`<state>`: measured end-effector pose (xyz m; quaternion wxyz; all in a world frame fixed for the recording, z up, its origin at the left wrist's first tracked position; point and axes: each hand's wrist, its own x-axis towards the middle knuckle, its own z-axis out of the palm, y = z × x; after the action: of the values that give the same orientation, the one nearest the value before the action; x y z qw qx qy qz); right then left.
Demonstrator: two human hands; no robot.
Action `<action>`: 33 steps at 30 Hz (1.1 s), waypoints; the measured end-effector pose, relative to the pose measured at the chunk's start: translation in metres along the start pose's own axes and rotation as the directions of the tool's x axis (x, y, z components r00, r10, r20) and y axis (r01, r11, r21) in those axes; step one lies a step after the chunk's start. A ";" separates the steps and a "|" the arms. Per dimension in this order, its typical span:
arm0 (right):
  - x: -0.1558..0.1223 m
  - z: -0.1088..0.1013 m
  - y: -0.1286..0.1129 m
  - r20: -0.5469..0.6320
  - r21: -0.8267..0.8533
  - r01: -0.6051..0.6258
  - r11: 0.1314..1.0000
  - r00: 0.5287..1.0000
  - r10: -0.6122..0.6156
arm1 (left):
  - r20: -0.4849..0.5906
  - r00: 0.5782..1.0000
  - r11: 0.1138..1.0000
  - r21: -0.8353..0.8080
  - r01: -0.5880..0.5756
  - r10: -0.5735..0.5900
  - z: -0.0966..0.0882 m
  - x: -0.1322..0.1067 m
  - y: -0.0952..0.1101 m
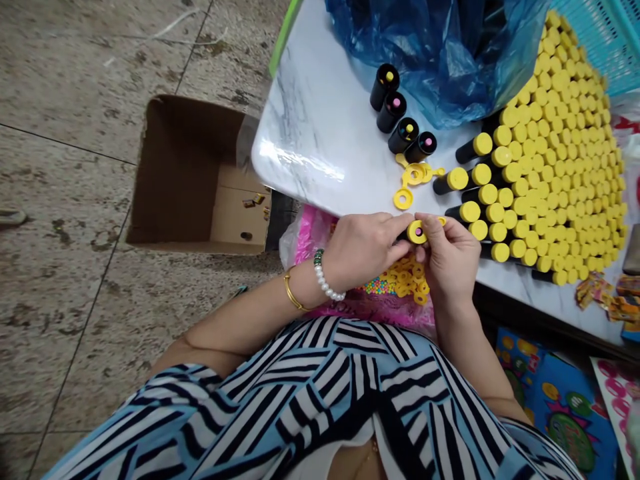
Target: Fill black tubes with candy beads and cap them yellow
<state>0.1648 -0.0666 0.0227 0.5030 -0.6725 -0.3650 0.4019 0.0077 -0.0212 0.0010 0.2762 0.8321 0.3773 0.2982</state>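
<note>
My left hand (367, 241) is closed around a small black tube, most of it hidden by the fingers. On the tube's end sits a yellow ring-shaped cap (412, 233) with a pink tip in its hole. My right hand (454, 257) pinches the cap's edge and the tab by it between thumb and fingers. Just beyond the hands, loose yellow caps (403, 199) lie on the marbled white table (305, 127). Several black tubes (393, 112) without caps stand in a slanting row, with yellow or pink tips showing. Below my hands, more yellow caps (407, 277) lie beside tiny coloured beads (379, 286).
Many yellow-capped black tubes (555, 160) stand packed at the right. A blue plastic bag (445, 60) lies behind, near a turquoise basket (623, 40). On the floor at left is an open cardboard box (180, 173). A pink bag (313, 233) hangs at the table's front edge.
</note>
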 end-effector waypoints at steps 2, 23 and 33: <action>-0.001 0.001 0.001 -0.007 -0.032 0.039 0.999 0.999 -0.039 | 0.035 0.999 0.989 -0.143 0.034 -0.029 -0.003 0.001 0.002; 0.001 -0.010 0.006 0.145 0.047 -0.002 0.999 0.989 -0.005 | 0.261 0.936 0.470 -0.812 0.345 -0.237 0.019 -0.008 0.002; 0.000 -0.005 0.005 0.133 0.074 0.004 0.997 0.991 -0.014 | 0.044 0.962 0.716 -0.659 0.232 -0.271 0.022 -0.006 0.013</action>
<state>0.1695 -0.0691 0.0190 0.5036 -0.6236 -0.3858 0.4568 0.0262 -0.0386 -0.0061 0.5785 0.6138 0.3650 0.3942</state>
